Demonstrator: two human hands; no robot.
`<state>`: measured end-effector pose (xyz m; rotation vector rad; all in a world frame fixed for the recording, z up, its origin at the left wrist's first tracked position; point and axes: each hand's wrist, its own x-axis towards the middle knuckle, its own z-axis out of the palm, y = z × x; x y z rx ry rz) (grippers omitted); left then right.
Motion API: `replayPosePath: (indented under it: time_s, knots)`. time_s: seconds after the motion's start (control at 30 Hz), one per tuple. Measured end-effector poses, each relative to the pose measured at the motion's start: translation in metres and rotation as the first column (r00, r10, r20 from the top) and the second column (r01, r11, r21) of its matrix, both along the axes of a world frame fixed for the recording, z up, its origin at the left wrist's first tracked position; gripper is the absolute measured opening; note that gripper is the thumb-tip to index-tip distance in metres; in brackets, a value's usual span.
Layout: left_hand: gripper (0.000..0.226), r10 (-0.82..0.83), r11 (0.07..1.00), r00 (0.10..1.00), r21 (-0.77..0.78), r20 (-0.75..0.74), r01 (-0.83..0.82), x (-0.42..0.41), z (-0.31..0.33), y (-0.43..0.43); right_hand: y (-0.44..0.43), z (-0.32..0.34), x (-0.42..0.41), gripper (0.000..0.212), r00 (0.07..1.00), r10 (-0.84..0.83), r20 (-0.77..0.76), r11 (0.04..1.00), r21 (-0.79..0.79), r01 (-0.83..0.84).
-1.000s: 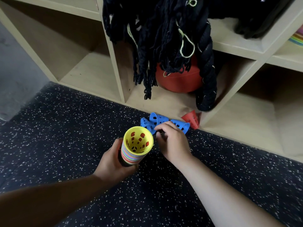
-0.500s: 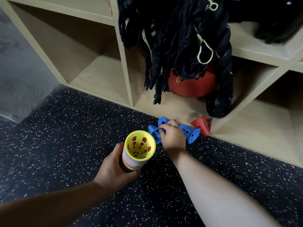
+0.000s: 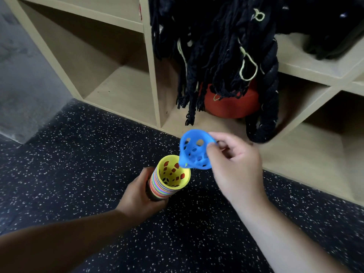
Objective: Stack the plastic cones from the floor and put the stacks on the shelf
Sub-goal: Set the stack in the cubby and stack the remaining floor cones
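The blue perforated cone [image 3: 195, 149] hung off the floor, just above the mouth of the stack of cones [image 3: 169, 179]. Its narrow end pointed down at the yellow rim, apparently lined up to drop inside. The right hand [image 3: 234, 168] pinched it by the wide rim, thumb and fingers clamped on the plastic, which left the tip free. The left hand [image 3: 137, 196] was wrapped round the lower part of the stack, holding its open end up to receive the cone. Behind stood the wooden shelf [image 3: 126, 95], with black ropes [image 3: 226, 56] draped over a red object [image 3: 230, 104] in one cubby.
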<state>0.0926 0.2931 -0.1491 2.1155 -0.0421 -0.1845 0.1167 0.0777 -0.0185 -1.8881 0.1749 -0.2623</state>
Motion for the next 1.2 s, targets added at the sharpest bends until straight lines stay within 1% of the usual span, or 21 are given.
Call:
replayPosePath:
  time_s: [0.07, 0.1, 0.17, 0.2, 0.23, 0.27, 0.33, 0.4, 0.43, 0.5, 0.6, 0.67, 0.73, 0.77, 0.8, 0.87, 0.97, 1.03, 1.07, 1.13, 1.2]
  knots:
    - [0.068, 0.008, 1.0, 1.0, -0.011, 0.019, -0.008, 0.001, 0.001, -0.006, 0.008, -0.008, -0.001, 0.016, 0.993, 0.1, -0.054, 0.993, -0.056, -0.103]
    - [0.067, 0.012, 1.0, 1.0, -0.016, 0.026, -0.012, 0.0, 0.002, -0.009, 0.01, -0.016, 0.0, 0.013, 0.993, 0.104, -0.064, 0.991, -0.078, -0.109]
    - [0.066, 0.015, 1.0, 0.999, -0.024, 0.033, -0.014, 0.0, 0.004, -0.012, 0.004, -0.039, 0.008, 0.01, 0.999, 0.0, -0.045, 0.995, -0.104, -0.005]
    - [0.065, 0.016, 1.0, 0.999, -0.027, 0.032, -0.015, 0.0, 0.004, -0.012, -0.001, -0.053, 0.014, 0.011, 0.996, -0.063, -0.055, 0.988, -0.144, 0.055]
    - [0.065, 0.017, 0.999, 0.999, -0.029, 0.028, -0.016, -0.001, 0.004, -0.012, -0.005, -0.066, 0.021, 0.014, 0.99, -0.107, -0.096, 0.973, -0.217, 0.084]
    - [0.065, 0.017, 0.999, 1.0, -0.031, 0.023, -0.016, -0.001, 0.004, -0.012, -0.009, -0.08, 0.029, 0.019, 0.978, -0.126, -0.166, 0.947, -0.314, 0.069]
    - [0.067, 0.021, 0.999, 1.0, -0.039, 0.013, -0.02, -0.002, 0.004, -0.01, -0.013, -0.107, 0.039, 0.028, 0.945, -0.082, -0.317, 0.874, -0.478, -0.085]
    - [0.068, 0.022, 0.999, 1.0, -0.044, 0.005, -0.022, -0.003, 0.003, -0.007, -0.013, -0.127, 0.047, 0.033, 0.913, -0.014, -0.408, 0.793, -0.561, -0.238]
    - [0.069, 0.023, 0.999, 1.0, -0.043, 0.002, -0.023, -0.003, 0.002, -0.005, -0.014, -0.135, 0.051, 0.036, 0.905, -0.004, -0.426, 0.764, -0.586, -0.272]
    - [0.07, 0.027, 0.999, 1.0, -0.035, 0.0, -0.027, -0.003, 0.001, -0.001, -0.017, -0.144, 0.063, 0.036, 0.904, -0.034, -0.425, 0.741, -0.617, -0.263]
    - [0.07, 0.034, 0.999, 0.999, -0.02, -0.004, -0.034, -0.001, 0.0, 0.003, -0.018, -0.146, 0.077, 0.018, 0.923, -0.066, -0.379, 0.737, -0.642, -0.211]
    - [0.068, 0.039, 0.999, 0.999, -0.014, -0.001, -0.039, 0.001, 0.0, 0.004, -0.018, -0.143, 0.078, 0.018, 0.943, -0.062, -0.327, 0.734, -0.655, -0.179]
    - [0.068, 0.036, 0.999, 0.999, -0.015, 0.006, -0.036, 0.003, 0.0, 0.003, -0.018, -0.133, 0.074, 0.018, 0.968, -0.056, -0.245, 0.763, -0.636, -0.117]
    - [0.068, 0.033, 0.999, 0.999, -0.015, 0.005, -0.033, 0.004, -0.001, 0.003, -0.017, -0.124, 0.068, 0.017, 0.981, -0.051, -0.188, 0.799, -0.597, -0.073]
    - [0.068, 0.032, 0.999, 0.999, -0.015, 0.005, -0.032, 0.004, -0.001, 0.003, -0.017, -0.112, 0.062, 0.015, 0.992, -0.048, -0.119, 0.848, -0.53, -0.023]
    - [0.067, 0.031, 0.999, 0.999, -0.01, 0.008, -0.031, 0.004, -0.003, 0.003, -0.016, -0.081, 0.046, 0.013, 0.997, -0.077, -0.006, 0.937, -0.343, 0.07]
    - [0.067, 0.012, 1.0, 1.0, -0.021, -0.006, -0.012, 0.003, -0.007, 0.001, -0.018, -0.031, 0.022, 0.014, 0.99, -0.135, 0.03, 0.986, -0.098, 0.137]
    - [0.07, -0.003, 1.0, 1.0, -0.029, -0.003, 0.002, 0.003, -0.007, -0.004, -0.016, -0.007, 0.009, 0.014, 0.997, -0.082, 0.009, 0.997, -0.008, 0.082]
    - [0.07, -0.009, 0.999, 1.0, -0.035, 0.003, 0.009, 0.003, -0.006, -0.008, -0.012, 0.0, 0.003, 0.016, 1.0, -0.025, -0.007, 1.0, 0.001, 0.025]
    - [0.072, -0.021, 0.999, 1.0, -0.049, 0.011, 0.021, 0.003, -0.004, -0.015, -0.004, 0.005, -0.006, 0.018, 0.996, 0.081, -0.046, 0.996, -0.032, -0.082]
    - [0.074, -0.028, 0.998, 1.0, -0.064, 0.013, 0.029, 0.002, -0.002, -0.022, -0.004, 0.0, -0.012, 0.016, 0.992, 0.099, -0.075, 0.993, -0.059, -0.104]
